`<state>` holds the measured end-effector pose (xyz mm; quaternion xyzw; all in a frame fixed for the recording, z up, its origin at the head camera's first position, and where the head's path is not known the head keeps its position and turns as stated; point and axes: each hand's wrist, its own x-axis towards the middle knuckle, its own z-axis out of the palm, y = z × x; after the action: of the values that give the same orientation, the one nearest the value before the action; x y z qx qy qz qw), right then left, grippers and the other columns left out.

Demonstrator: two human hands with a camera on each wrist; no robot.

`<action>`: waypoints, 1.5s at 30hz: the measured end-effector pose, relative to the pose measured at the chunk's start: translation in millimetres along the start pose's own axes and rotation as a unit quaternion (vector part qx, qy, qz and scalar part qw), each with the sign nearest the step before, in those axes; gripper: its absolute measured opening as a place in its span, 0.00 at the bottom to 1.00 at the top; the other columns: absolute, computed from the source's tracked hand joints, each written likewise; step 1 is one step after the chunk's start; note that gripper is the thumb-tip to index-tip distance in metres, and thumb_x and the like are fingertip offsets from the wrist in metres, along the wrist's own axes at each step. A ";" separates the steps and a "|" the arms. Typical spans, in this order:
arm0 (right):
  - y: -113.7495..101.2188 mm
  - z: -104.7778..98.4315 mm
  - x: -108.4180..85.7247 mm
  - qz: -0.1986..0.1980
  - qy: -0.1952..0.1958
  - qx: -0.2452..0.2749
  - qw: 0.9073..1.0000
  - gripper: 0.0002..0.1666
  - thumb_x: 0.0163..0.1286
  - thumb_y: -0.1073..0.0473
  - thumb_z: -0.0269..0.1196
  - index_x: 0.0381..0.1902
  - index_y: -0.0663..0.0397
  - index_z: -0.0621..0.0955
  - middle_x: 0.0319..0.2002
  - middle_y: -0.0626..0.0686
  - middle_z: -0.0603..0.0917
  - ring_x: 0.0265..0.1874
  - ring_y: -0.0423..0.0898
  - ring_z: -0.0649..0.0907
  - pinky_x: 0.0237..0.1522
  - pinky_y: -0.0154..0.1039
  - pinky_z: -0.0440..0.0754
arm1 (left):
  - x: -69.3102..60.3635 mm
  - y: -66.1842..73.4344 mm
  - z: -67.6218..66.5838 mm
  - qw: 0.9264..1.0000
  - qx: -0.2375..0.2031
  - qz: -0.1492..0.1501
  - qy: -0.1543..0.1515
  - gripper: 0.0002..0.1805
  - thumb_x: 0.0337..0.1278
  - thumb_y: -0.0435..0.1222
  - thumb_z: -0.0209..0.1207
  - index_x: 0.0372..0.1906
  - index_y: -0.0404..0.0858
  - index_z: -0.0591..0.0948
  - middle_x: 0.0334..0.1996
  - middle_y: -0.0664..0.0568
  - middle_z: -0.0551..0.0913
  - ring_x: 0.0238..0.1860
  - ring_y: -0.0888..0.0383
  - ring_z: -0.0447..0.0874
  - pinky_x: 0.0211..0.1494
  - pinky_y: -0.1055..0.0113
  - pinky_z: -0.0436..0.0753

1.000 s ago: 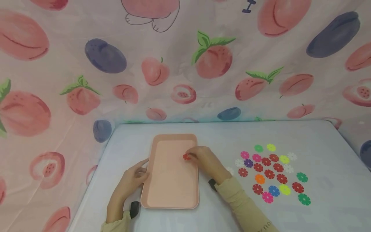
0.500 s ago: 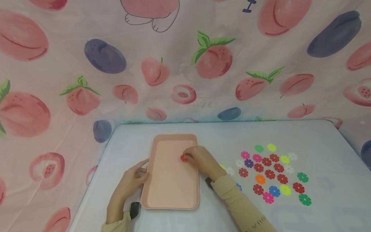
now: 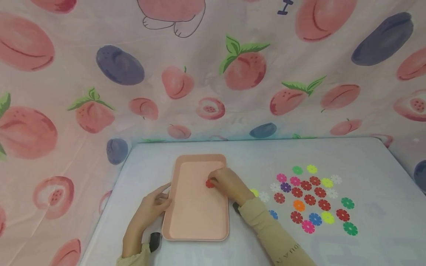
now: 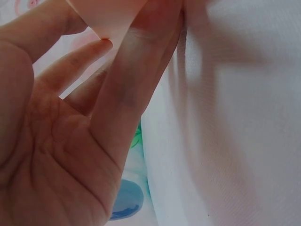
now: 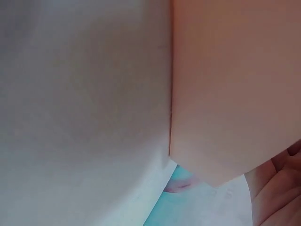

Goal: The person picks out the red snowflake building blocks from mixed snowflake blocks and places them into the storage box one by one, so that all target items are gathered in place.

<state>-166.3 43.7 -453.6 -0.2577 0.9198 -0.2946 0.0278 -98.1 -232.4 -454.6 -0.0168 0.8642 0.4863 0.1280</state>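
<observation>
A pink rectangular tray [image 3: 196, 236] lies on the white table. In the head view the left hand [image 3: 150, 207] grips its left edge, thumb over the rim; the left wrist view shows this hand's [image 4: 70, 127] fingers around the tray's edge [image 4: 110, 16]. Over the upper right part of the tray, the right hand [image 3: 229, 183] pinches a red flower-shaped disc [image 3: 209, 183] between its fingertips. The right wrist view shows the tray's side [image 5: 235, 84] and part of the right hand [image 5: 280, 188]; the disc is hidden there.
Many flower-shaped discs lie loose right of the tray, among them a red one [image 3: 310, 200], an orange one [image 3: 298, 205] and a green one [image 3: 350, 228]. A yellow disc [image 3: 254, 192] and a blue one [image 3: 273, 214] lie near the right sleeve. A fruit-patterned cloth [image 3: 186, 48] stands behind.
The right hand has moved slightly left and down over the tray with the red disc. Yellow and blue discs beside the right sleeve have come into view. The left hand has stayed in place.
</observation>
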 end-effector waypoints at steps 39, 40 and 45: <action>1.0 3.6 1.8 -0.036 0.050 -0.031 0.998 0.06 0.62 0.68 0.70 0.38 0.60 0.88 0.34 0.53 0.88 0.36 0.45 0.85 0.47 0.41 0.85 | 1.3 -1.7 0.3 1.000 0.007 0.006 -0.007 0.33 0.65 0.33 0.62 0.74 0.42 0.67 0.48 0.40 0.83 0.45 0.50 0.87 0.39 0.64 0.87; 0.2 2.5 0.7 -0.029 0.049 -0.027 0.998 0.08 0.62 0.67 0.70 0.40 0.60 0.88 0.37 0.53 0.89 0.38 0.46 0.86 0.49 0.42 0.85 | 1.3 -1.6 0.3 1.000 0.008 0.006 -0.007 0.33 0.65 0.33 0.62 0.74 0.42 0.67 0.48 0.41 0.83 0.45 0.50 0.87 0.39 0.64 0.87; -3.7 -4.0 -4.2 0.013 0.034 -0.003 0.999 0.11 0.64 0.64 0.70 0.45 0.57 0.87 0.39 0.52 0.88 0.38 0.46 0.85 0.49 0.43 0.85 | 1.9 -1.9 0.6 1.000 0.002 0.003 -0.008 0.33 0.65 0.32 0.61 0.74 0.42 0.67 0.48 0.40 0.83 0.44 0.50 0.87 0.38 0.64 0.87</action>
<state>-161.8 45.3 -448.7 -0.2354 0.9245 -0.3000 -0.0008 -99.5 -232.8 -457.0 -0.0101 0.8639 0.4854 0.1340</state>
